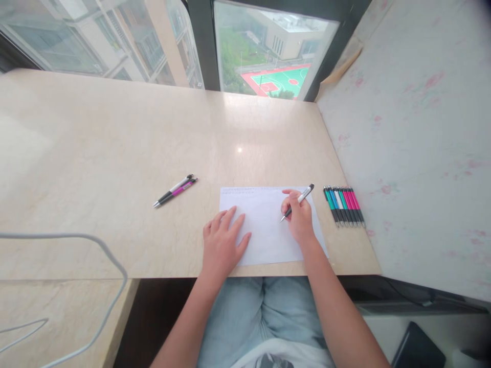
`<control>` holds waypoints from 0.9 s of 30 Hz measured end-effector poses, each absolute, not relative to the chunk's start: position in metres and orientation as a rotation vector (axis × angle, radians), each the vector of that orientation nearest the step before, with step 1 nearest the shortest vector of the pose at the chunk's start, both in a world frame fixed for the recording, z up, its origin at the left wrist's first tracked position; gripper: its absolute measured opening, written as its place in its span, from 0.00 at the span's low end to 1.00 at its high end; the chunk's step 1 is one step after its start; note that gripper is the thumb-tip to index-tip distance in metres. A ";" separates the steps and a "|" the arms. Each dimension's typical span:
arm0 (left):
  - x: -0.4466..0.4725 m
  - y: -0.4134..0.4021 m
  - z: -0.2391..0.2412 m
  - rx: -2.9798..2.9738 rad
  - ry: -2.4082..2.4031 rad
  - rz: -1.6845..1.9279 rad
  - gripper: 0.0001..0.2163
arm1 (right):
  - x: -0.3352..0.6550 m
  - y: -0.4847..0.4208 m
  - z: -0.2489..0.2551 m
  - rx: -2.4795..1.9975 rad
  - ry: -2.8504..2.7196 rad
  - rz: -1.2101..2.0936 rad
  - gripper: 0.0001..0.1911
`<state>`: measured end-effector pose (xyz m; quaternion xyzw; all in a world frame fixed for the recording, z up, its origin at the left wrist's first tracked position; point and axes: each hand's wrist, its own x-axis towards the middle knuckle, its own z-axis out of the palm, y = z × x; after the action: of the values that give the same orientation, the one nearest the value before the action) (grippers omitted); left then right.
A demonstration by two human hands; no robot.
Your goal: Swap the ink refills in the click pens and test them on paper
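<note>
A sheet of white paper (264, 240) lies near the front edge of the ledge, with small faint writing along its top. My left hand (224, 235) rests flat on the sheet's left side, fingers spread. In my right hand (299, 214) is a white and black pen (305, 194), tilted, its tip pointing down and left over the right part of the paper. Whether the tip touches the sheet I cannot tell. To the right of the paper, several colored pens (343, 204) lie side by side in a row: green, blue, white and pink.
Two more pens (176, 191), one white and one purple, lie left of the paper. A grey cable (95, 240) loops over the ledge at the left. On the right rises a flowered wall (414, 143); a window (272, 56) stands at the back.
</note>
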<state>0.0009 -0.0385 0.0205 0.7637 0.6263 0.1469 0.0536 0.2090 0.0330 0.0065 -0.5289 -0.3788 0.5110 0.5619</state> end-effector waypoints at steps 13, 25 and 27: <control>0.003 -0.038 0.021 2.339 1.935 0.452 0.17 | 0.208 0.028 0.013 -1.290 -0.955 1.250 0.49; 0.004 -0.035 0.024 2.338 1.907 0.480 0.17 | 0.210 0.033 0.016 -1.316 -1.014 1.346 0.41; 0.004 -0.035 0.024 2.340 1.909 0.468 0.17 | 0.210 0.033 0.014 -1.287 -1.046 1.327 0.34</control>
<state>0.0042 -0.0355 0.0243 0.7649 0.6242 0.1529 0.0429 0.2097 0.0329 0.0144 -0.5293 -0.4301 0.5456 0.4870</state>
